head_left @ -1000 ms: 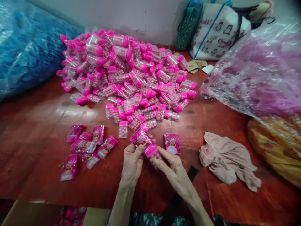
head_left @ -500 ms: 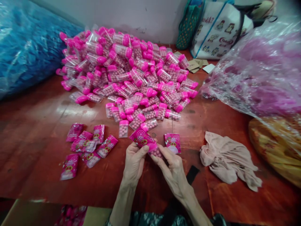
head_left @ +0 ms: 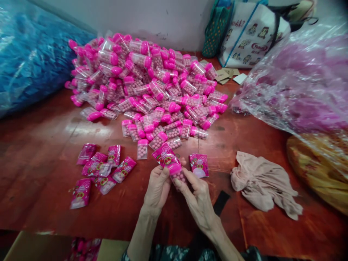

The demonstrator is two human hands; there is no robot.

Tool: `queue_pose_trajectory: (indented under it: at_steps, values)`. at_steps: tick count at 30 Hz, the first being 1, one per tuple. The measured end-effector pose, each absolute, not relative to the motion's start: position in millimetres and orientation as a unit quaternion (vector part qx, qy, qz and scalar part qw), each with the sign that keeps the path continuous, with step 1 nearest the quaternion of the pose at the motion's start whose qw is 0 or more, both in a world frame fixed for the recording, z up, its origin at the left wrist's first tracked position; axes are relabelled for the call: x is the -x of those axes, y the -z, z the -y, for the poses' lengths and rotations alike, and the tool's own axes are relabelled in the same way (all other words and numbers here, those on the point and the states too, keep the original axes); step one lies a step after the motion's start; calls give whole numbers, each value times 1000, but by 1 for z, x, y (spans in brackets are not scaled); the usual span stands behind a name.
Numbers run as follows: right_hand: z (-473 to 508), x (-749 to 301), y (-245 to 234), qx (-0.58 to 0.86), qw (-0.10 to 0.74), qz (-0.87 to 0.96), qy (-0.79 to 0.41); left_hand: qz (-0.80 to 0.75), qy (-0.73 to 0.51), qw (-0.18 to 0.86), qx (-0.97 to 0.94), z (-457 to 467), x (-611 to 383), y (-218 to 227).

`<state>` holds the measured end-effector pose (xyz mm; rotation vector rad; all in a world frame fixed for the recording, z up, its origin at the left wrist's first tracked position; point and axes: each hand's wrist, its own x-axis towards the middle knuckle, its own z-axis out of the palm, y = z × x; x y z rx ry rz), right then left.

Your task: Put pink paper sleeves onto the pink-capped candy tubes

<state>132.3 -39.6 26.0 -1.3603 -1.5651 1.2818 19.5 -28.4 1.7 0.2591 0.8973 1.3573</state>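
Observation:
My left hand [head_left: 156, 190] pinches the lower left side of a printed magenta sleeve [head_left: 165, 156], with the thumb on top. The sleeve's lower end sits over the pink cap of a clear candy container [head_left: 178, 176] filled with pale pink balls. My right hand [head_left: 199, 195] is closed on that container, thumb in front and fingers along its right side. The fingers cover part of it. Just right of the hands lies a flat stack of the same printed sleeves [head_left: 199, 165]. Beyond the hands spreads a large heap of capped candy containers [head_left: 146, 87].
At left lie several containers in printed sleeves [head_left: 81, 193]. A beige cloth [head_left: 265, 181] is crumpled at right, near a clear bag of pink pieces [head_left: 307, 87]. A blue-filled plastic bag [head_left: 29, 61] and a white tote bag [head_left: 244, 40] stand farther back. Below the table edge is an open carton [head_left: 40, 246].
The sleeve and container have tilted to a steeper angle between my hands. My left thumb has shifted slightly along the sleeve's edge. The heap and the sleeved containers stay as they were.

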Motion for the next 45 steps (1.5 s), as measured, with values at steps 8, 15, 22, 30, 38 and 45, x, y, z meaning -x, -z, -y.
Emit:
queue_pose_trajectory:
  at_steps: [8,15,22,30,38,45]
  values:
    - [43,-132,-19,534,338,623,-461,-426,-567,693,-128,26,-19,-5]
    - [40,-132,-21,521,372,542,-545,-401,-548,721,-136,27,-18,-6]
    - [41,-132,-22,516,357,589,-510,-393,-567,715,-117,28,-19,-7]
    - [36,-133,-27,502,358,596,-515,-389,-586,703,-102,27,-21,0]
    - [37,-133,-22,494,369,572,-540,-414,-559,708,-121,27,-21,-3]
    - [39,-140,-19,479,392,515,-593,-392,-514,743,-172,27,-18,-9]
